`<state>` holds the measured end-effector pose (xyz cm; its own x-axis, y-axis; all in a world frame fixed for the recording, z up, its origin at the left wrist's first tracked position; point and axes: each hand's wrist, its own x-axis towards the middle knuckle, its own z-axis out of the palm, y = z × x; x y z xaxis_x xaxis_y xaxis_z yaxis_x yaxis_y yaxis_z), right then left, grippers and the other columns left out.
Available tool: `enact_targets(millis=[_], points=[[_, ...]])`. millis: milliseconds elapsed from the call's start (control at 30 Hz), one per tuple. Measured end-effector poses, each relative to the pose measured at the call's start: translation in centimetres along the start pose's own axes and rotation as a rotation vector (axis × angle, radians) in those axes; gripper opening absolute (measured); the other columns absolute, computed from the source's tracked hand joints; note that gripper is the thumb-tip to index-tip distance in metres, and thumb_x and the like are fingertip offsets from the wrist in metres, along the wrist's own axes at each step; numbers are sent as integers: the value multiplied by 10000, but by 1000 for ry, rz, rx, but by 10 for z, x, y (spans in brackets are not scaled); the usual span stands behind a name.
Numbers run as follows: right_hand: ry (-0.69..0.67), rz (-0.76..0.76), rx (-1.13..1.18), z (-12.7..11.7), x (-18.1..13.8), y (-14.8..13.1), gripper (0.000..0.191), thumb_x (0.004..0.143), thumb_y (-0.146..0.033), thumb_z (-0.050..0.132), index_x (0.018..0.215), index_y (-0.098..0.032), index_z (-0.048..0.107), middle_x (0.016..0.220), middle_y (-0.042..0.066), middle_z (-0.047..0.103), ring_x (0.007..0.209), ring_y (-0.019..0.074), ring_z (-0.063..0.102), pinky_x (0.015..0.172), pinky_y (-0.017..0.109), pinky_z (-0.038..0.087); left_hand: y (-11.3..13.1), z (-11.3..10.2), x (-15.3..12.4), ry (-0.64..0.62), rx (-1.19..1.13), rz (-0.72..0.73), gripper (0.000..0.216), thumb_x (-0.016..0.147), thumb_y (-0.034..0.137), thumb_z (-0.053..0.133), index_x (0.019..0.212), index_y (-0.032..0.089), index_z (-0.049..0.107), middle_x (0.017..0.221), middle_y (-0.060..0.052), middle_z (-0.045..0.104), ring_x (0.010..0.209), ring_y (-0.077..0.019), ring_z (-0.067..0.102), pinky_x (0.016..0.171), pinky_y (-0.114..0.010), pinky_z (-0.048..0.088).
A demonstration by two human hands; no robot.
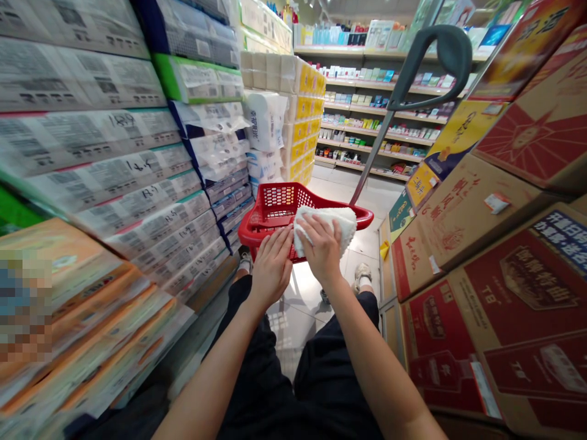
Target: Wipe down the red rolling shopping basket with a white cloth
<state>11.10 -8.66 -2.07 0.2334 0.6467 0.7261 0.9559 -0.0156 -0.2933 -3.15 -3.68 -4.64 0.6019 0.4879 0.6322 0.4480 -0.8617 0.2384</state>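
A red plastic shopping basket [316, 197] with perforated walls stands low in front of me, between my feet. My left hand [271, 267] is closed over its near rim, fingers pointing forward and lying close together. On the right part of the same rim, my right hand [322, 247] presses a folded white cloth [345, 221] with its fingers curved over it. The cloth covers the rim's near right corner. From the basket's right side a metal pole [370, 156] rises at a slant to a grey loop handle [401, 76]. My right fingertips come close to my left ones.
Wrapped paper packs [105, 134] are stacked high on the left, with orange packs [114, 318] nearer me. Cardboard cartons [458, 214] form a wall on the right. Yellow-and-white packs [305, 116] and shelves of small boxes [380, 113] stand ahead. White floor tiles [298, 305] lie below.
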Motion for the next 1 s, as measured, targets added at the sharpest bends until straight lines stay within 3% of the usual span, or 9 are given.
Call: enact_targets(millis=[100,233,433,567,733,900,1000], points=[[-83,-57,18,-3,7,-6,307,1008,-355,422,1234,-312,625,1338,-10,622,1279,177,516,1182,438,152,-2,-2,-1,-7,11,8,630,861,94,361,1487,158,351,1527,-79,410,1434,-219,330,1191,-425,235],[-104,-74,28,-11,9,16,307,1013,-366,415,1232,-313,624,1348,-22,615,1286,164,516,1160,411,173,-4,-7,-1,-31,28,28,637,870,96,362,1501,176,326,1546,-53,382,1440,-204,323,1199,-402,226],[-29,69,31,-27,8,73,336,1013,-371,391,1201,-277,653,1313,17,642,1254,179,546,1128,423,214,-2,-6,-1,-26,31,26,635,872,93,365,1501,173,325,1550,-43,374,1441,-201,320,1197,-392,226],[26,185,42,-30,9,90,343,999,-379,400,1140,-257,688,1222,42,694,1197,200,583,1120,460,221,0,-5,-1,-19,12,17,636,876,96,367,1504,186,321,1546,-46,383,1436,-205,328,1194,-403,232],[52,216,7,-21,13,61,318,997,-366,416,1134,-262,684,1248,37,680,1204,212,576,1128,492,200,3,-4,-1,-3,-3,-2,615,892,106,354,1501,182,327,1542,-51,389,1431,-212,335,1192,-417,226],[-6,56,37,-5,12,6,296,1001,-345,429,1146,-277,678,1266,14,672,1230,191,560,1162,456,163,1,-3,-2,1,-9,-9,619,886,105,356,1500,183,331,1534,-62,403,1432,-218,334,1189,-429,233],[-31,-7,47,0,12,-12,289,1004,-332,431,1161,-281,668,1282,0,662,1233,175,560,1173,428,157,-1,-3,-3,5,-6,-3,608,879,109,357,1485,160,356,1523,-73,417,1434,-220,329,1189,-425,235]])
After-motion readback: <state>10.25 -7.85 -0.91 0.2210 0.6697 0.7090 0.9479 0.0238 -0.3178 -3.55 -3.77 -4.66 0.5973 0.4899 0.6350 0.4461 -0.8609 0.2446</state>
